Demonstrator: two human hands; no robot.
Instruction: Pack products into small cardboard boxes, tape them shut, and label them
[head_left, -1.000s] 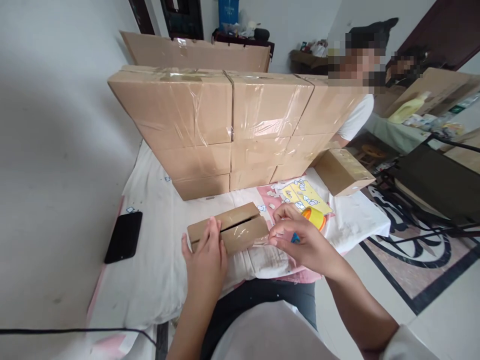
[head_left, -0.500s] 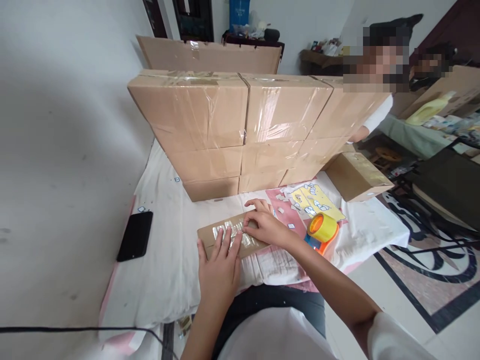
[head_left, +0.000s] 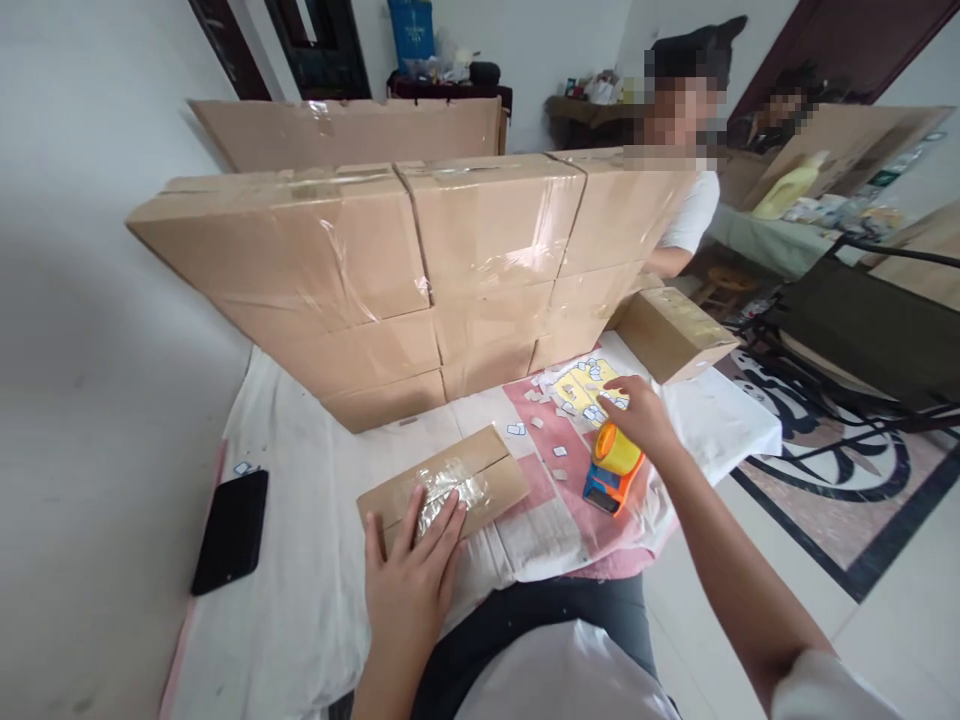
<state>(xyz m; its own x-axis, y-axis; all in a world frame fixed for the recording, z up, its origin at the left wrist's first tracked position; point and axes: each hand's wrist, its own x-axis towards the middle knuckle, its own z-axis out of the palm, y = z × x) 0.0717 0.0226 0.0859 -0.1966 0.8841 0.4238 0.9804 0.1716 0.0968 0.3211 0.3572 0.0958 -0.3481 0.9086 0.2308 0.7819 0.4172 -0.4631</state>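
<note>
My left hand [head_left: 415, 565] lies with spread fingers on a small flat cardboard box [head_left: 480, 462], over crinkled clear tape [head_left: 450, 488] stuck across its top. My right hand [head_left: 645, 415] is off the box, in the air to the right, with thumb and fingers apart and nothing visible between them. Just below it, an orange and blue tape dispenser [head_left: 611, 485] with a yellow roll of tape [head_left: 616, 450] rests on the cloth. Beyond the fingers is a yellow sheet [head_left: 574, 388] with small white-and-blue paper pieces, partly hidden by the hand.
Stacked cardboard boxes [head_left: 315, 250] form a wall across the back of the cloth-covered table [head_left: 300, 560]. Another box [head_left: 675, 335] sits at the right end. A black phone [head_left: 231, 530] lies at the left. Behind the stack is a person [head_left: 690, 215]; a dark chair [head_left: 862, 330] stands right.
My right hand has lifted off the small box and moved right, over the tape dispenser. My left hand stays on the box. The camera view has turned to the right.
</note>
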